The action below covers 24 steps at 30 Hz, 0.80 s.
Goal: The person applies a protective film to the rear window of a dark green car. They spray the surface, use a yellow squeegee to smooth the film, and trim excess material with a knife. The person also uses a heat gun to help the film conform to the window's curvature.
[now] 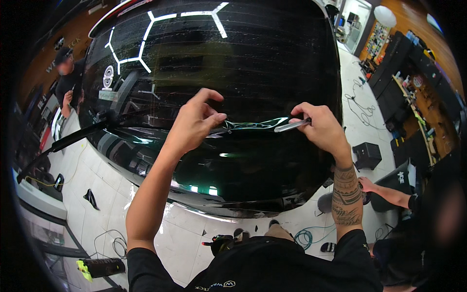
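A glossy strip of clear film [255,125] stretches between my hands, along the lower edge of the dark rear window [272,63] of a black car. At its left end, my left hand [198,117] has thumb and curled fingers at the film, apparently pinching its edge; the index finger is raised apart from the thumb. My right hand [316,124] grips a slim silver cutter knife [291,126], its tip pointing left over the film's right end. Whether those fingers also hold film, I cannot tell.
A black rear wiper [80,135] sticks out to the left. One person [68,87] stands at far left; another's hand [372,186] is at lower right. Cables [362,104] and a green hose [305,237] lie on the floor. A black box [367,155] stands right.
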Motion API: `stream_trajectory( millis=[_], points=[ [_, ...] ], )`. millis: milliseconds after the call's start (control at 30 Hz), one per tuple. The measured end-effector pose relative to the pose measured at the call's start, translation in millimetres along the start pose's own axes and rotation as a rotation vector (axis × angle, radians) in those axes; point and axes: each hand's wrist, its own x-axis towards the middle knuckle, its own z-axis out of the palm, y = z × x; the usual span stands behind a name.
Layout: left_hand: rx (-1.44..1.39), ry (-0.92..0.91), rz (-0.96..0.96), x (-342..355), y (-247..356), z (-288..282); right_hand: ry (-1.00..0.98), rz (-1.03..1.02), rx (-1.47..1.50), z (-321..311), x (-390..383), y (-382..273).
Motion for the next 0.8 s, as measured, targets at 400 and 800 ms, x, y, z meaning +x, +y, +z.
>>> stream_trajectory(
  millis=[400,800],
  points=[
    [0.190,0.087,0.141,-3.8,14.7,-3.5,0.134,-0.101,0.057,0.9,16.7,-0.3],
    [0.368,-0.014,0.106,1.2,23.0,13.8,-0.038,-0.564,-0.258,37.1,-81.7,15.7]
  ],
)
